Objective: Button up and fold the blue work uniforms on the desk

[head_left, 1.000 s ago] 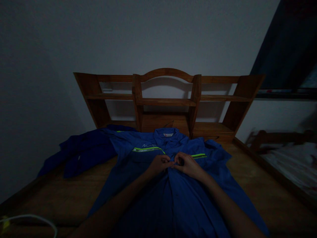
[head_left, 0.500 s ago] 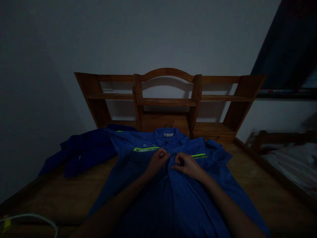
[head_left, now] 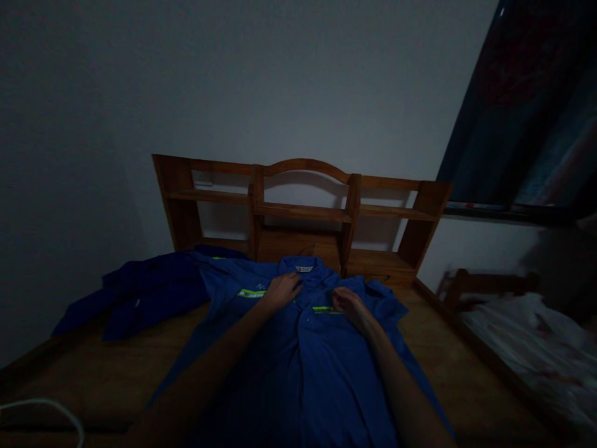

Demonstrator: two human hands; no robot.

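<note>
A blue short-sleeved work shirt [head_left: 273,348] lies spread face up on the wooden desk, its collar away from me. Bright yellow-green reflective strips cross its chest, and a small label shows inside the collar. My left hand [head_left: 283,290] is over the upper front just below the collar, fingers stretched out and open. Above the strip on the shirt's right-hand side is my right hand [head_left: 349,306], its fingers curled in and closed, with nothing visible in them. Between the hands the front placket runs down. Dim light blurs the fingertips.
A darker blue garment [head_left: 153,286] lies bunched on the desk [head_left: 135,367] at left. Behind the shirt stands a wooden shelf unit [head_left: 303,213] against the wall. A white cable [head_left: 51,403] curves at lower left. Pale cloth or plastic [head_left: 532,336] is beyond the desk's right edge.
Both hands have come off the middle placket, where their fingers were pinched together. The left has moved up toward the collar; the right stands farther from it. The view has turned right.
</note>
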